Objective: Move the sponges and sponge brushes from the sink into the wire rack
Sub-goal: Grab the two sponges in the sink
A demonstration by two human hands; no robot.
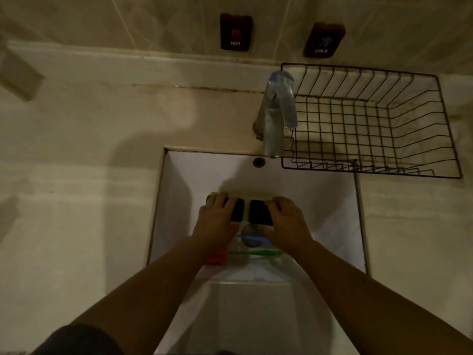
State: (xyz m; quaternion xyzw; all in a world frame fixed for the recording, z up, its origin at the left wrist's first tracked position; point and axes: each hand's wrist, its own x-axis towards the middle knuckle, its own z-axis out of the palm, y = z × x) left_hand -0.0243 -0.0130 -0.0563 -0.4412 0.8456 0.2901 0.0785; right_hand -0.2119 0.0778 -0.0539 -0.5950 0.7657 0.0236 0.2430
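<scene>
Dim tiled wall at top carries two dark plaques (236,32) reading HOT and COLD. Centre frame, in the white sink (320,201), left hand (217,221) and right hand (286,224) each clasp a dark-topped sponge (259,212). The wire rack (409,124) sits upper right.

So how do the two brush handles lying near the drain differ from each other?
The blue handle lies right across the drain, while the green handle lies nearer the person, clear of it. The blue one tilts slightly; the green one runs almost level and shows more length. Both are thin, lie crosswise in the sink, and have their ends hidden under the left hand and right hand.
</scene>
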